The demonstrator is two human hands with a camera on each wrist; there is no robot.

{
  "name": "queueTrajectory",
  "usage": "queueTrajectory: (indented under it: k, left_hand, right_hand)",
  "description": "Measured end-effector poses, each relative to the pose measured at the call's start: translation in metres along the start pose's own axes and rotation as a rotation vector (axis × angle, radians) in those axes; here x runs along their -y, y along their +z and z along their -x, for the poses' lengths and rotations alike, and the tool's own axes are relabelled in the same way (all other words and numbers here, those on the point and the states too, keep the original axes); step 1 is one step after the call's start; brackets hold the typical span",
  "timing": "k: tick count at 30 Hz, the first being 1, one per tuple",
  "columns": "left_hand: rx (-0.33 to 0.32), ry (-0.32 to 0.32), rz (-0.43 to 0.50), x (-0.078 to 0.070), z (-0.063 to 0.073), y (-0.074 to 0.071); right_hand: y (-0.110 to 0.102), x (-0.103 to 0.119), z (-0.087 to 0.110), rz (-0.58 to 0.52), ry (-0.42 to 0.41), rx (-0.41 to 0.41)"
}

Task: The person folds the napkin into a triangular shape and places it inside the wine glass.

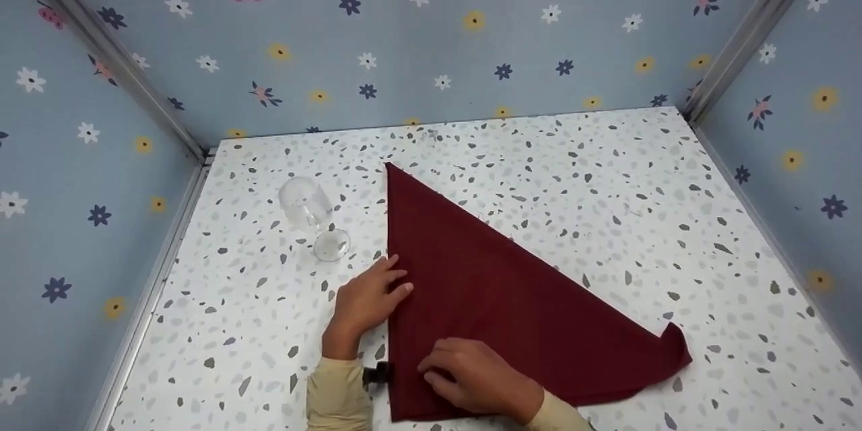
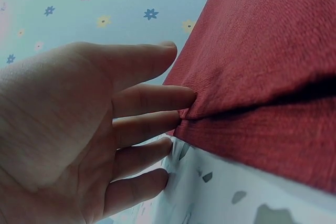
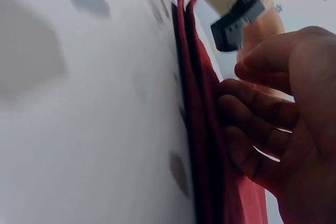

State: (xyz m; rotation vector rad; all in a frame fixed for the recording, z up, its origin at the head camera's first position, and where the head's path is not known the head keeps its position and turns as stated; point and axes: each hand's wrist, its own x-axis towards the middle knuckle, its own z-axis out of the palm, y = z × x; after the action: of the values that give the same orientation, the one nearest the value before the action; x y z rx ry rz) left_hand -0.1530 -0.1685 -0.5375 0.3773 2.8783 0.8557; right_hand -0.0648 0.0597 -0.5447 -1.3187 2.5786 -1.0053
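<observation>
A dark red cloth napkin [image 1: 485,283] lies folded into a large triangle, its right corner curled up. My left hand [image 1: 367,300] is at the napkin's left edge; in the left wrist view its fingers [image 2: 152,98] reach out nearly straight and the fingertips meet the cloth. Lower down, my right hand [image 1: 475,374] rests on the napkin near the bottom edge. Its fingers [image 3: 247,108] bend loosely against the cloth in the right wrist view, the thumb held apart, with nothing gripped. Stacked layers of fabric show along the edge there.
A clear stemmed glass [image 1: 304,202] lies on its side left of the napkin, its round base [image 1: 332,245] towards me. The white speckled table [image 1: 592,168] is enclosed by blue flowered panels [image 1: 417,47] at the back and both sides. A small black device [image 1: 378,372] sits at my left cuff.
</observation>
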Motion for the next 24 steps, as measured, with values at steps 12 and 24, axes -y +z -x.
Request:
queueTrajectory:
  k: [12,24]
  left_hand:
    - [-0.007,0.034,-0.017,0.0,-0.001,0.0]
    - [-0.008,0.036,-0.036,0.0,0.0,0.001]
  right_hand:
    - [-0.021,-0.023,0.006,0.045,0.152,-0.068]
    - [-0.032,-0.034,0.015,0.077,0.206,-0.117]
